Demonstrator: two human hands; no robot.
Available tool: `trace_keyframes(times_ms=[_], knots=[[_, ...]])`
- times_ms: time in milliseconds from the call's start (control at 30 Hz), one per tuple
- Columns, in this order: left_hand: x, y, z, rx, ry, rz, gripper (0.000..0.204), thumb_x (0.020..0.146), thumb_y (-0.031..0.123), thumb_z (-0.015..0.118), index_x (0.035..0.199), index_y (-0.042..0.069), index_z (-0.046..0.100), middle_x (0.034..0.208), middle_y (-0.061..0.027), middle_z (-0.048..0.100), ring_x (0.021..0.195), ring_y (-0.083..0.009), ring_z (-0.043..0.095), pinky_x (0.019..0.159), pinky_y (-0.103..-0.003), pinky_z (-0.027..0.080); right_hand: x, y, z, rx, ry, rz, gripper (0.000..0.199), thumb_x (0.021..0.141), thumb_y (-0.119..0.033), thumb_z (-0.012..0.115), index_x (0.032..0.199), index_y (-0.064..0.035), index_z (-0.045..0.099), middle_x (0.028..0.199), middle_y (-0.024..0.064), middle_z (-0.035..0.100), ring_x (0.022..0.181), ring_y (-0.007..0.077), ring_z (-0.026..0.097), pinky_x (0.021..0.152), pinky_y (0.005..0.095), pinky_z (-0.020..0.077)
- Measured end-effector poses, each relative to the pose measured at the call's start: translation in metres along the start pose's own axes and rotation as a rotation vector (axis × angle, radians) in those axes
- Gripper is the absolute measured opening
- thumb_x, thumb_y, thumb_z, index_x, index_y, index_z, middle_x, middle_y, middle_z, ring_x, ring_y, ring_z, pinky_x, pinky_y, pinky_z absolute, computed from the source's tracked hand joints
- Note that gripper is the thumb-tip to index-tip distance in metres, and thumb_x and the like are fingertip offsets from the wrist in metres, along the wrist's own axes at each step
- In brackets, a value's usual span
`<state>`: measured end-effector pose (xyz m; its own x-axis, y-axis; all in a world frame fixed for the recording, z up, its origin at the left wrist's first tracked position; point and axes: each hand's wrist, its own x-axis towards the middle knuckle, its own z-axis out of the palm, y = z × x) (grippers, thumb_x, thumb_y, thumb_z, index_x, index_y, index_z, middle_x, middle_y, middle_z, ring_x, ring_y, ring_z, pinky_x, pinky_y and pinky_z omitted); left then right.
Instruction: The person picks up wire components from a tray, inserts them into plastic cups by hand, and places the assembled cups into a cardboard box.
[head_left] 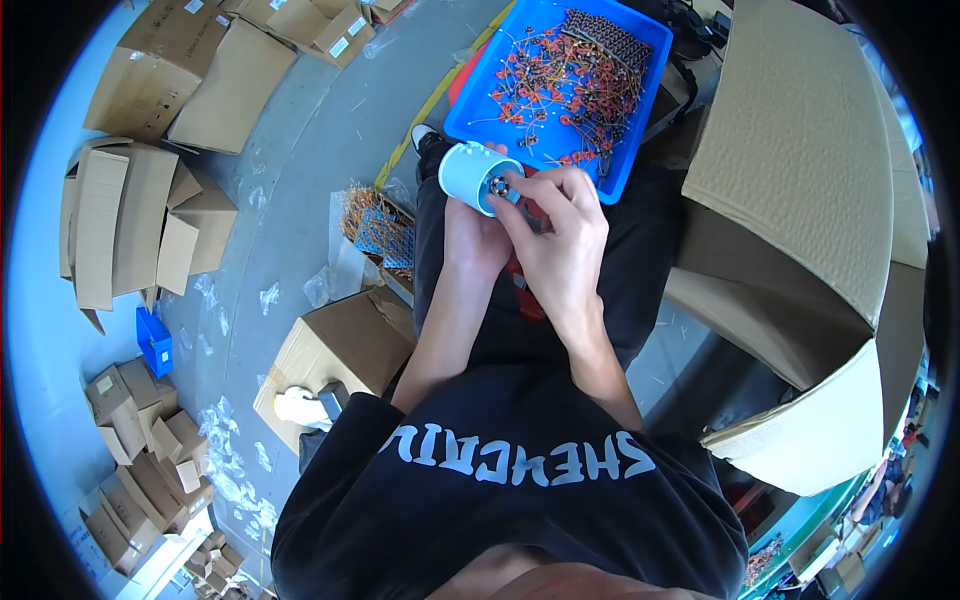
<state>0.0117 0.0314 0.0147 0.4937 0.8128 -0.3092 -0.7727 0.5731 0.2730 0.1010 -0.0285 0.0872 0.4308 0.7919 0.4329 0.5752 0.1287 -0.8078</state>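
Note:
My left hand (478,236) holds a light blue plastic cup (473,175) tilted on its side, its mouth facing me. My right hand (560,235) is at the cup's mouth, its fingertips pinching a small dark round part (498,186) with metal contacts just inside the rim. Both hands are over my lap, right in front of a blue tray (478,120) that rests on my knees and holds several small orange and red wired components (570,75) plus a bundled row of them at the far side.
A large open cardboard box (800,200) stands at my right. A smaller open box (340,350) and a box of orange wired parts (378,225) sit at my left. Flattened and stacked cardboard boxes (130,220) and a small blue bin (154,340) lie across the grey floor.

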Motion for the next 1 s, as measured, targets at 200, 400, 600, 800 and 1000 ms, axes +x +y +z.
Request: trace_keyframes(times_ms=[200, 400, 600, 800, 1000], knots=[[-0.011, 0.004, 0.032, 0.029, -0.123, 0.046, 0.036, 0.099, 0.027, 0.041, 0.130, 0.009, 0.048, 0.121, -0.0091, 0.059, 0.102, -0.0204, 0.059, 0.090, -0.039, 0.048, 0.005, 0.001, -0.007, 0.174, 0.024, 0.096, 0.022, 0.067, -0.003, 0.079, 0.088, -0.0018, 0.070, 0.071, 0.0055, 0.056, 0.057, 0.0127, 0.051, 0.049, 0.0251, 0.0399], [-0.007, 0.009, 0.016, 0.266, -0.069, 0.075, 0.041, 0.099, 0.031, 0.041, 0.133, 0.009, 0.044, 0.127, -0.0108, 0.054, 0.109, -0.0197, 0.056, 0.093, -0.037, 0.046, 0.002, 0.000, -0.008, 0.181, -0.006, 0.147, 0.026, 0.065, -0.005, 0.082, 0.089, -0.0021, 0.071, 0.070, 0.0046, 0.053, 0.058, 0.0107, 0.050, 0.049, 0.0245, 0.0397], [-0.005, 0.007, 0.016, 0.206, -0.065, 0.024, 0.042, 0.099, 0.034, 0.039, 0.132, 0.009, 0.044, 0.125, -0.0127, 0.055, 0.110, -0.0212, 0.056, 0.093, -0.037, 0.046, 0.003, -0.001, -0.005, 0.077, 0.063, 0.084, 0.025, 0.063, -0.006, 0.083, 0.084, -0.0020, 0.069, 0.069, 0.0042, 0.051, 0.056, 0.0117, 0.049, 0.048, 0.0253, 0.0407], [-0.003, 0.007, 0.005, 0.027, -0.251, -0.073, 0.042, 0.099, 0.034, 0.036, 0.132, 0.009, 0.044, 0.122, -0.0119, 0.056, 0.109, -0.0245, 0.056, 0.092, -0.041, 0.046, 0.005, -0.003, -0.001, 0.026, 0.020, 0.087, 0.025, 0.062, -0.008, 0.083, 0.077, -0.0020, 0.064, 0.069, 0.0065, 0.052, 0.054, 0.0170, 0.053, 0.049, 0.0291, 0.0444], [-0.002, 0.003, -0.002, -0.135, -0.242, -0.115, 0.042, 0.100, 0.032, 0.034, 0.133, 0.009, 0.043, 0.120, -0.0121, 0.057, 0.109, -0.0251, 0.056, 0.092, -0.044, 0.045, 0.003, -0.008, 0.003, 0.013, 0.006, 0.117, 0.025, 0.060, -0.002, 0.083, 0.076, 0.0020, 0.064, 0.064, 0.0072, 0.048, 0.054, 0.0138, 0.048, 0.048, 0.0258, 0.0395]])
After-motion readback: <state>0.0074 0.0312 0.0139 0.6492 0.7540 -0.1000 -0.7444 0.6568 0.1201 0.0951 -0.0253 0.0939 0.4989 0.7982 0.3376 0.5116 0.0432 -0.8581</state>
